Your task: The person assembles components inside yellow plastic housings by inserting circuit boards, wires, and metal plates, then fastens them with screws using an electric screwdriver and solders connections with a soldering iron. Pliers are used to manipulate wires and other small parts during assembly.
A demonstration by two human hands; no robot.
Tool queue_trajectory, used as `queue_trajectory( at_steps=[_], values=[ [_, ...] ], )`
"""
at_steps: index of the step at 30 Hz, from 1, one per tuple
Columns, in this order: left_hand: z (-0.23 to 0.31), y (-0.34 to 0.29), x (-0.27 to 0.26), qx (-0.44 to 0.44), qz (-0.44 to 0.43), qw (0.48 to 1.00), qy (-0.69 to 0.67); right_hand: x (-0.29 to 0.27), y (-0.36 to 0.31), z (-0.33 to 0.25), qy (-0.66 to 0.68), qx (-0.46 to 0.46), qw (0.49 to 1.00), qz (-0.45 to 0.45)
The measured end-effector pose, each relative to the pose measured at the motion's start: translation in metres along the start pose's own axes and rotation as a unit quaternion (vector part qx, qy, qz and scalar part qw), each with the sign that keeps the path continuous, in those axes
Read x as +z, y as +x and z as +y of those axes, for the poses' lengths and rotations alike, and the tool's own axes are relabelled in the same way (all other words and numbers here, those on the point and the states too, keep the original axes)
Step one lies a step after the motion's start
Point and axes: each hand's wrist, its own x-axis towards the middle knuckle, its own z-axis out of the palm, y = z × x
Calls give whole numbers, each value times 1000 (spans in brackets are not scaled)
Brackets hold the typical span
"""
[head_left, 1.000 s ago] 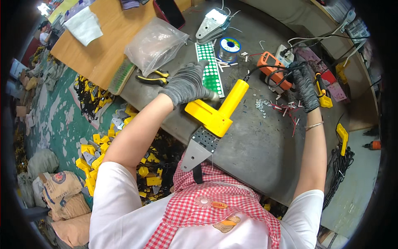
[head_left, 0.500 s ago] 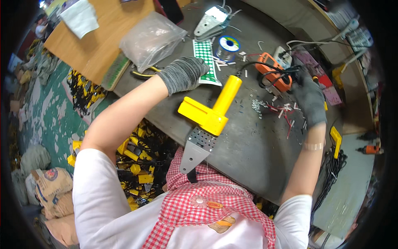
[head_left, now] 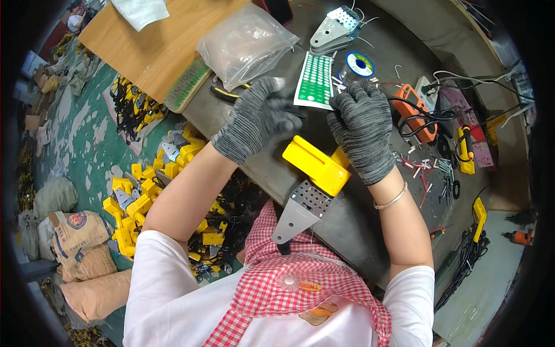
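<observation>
Here, the green-dotted sheet runs near-to-far, its near right corner beside the right hand, fingers curled, any pinch hidden, the left hand spread-fingered just left.

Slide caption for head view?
Gloved left hand and right hand near a green-patterned sheet, yellow-and-grey tool at the bench edge.

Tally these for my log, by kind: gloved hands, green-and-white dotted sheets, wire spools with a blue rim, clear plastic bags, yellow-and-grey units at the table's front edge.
Left gloved hand and right gloved hand: 2
Dotted sheet: 1
Wire spool: 1
Plastic bag: 1
Yellow-and-grey unit: 1
Total: 6
</observation>
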Motion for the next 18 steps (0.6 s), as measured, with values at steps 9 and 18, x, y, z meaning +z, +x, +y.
queue_trajectory(
  at_steps=[9,18],
  values=[
    [-18,0,0,-41,-101,992,70,-1,-2,-4,244,96,965,-16],
    [-17,-6,6,53,-81,968,233,6,1,-5,173,60,983,-34]
  ],
)
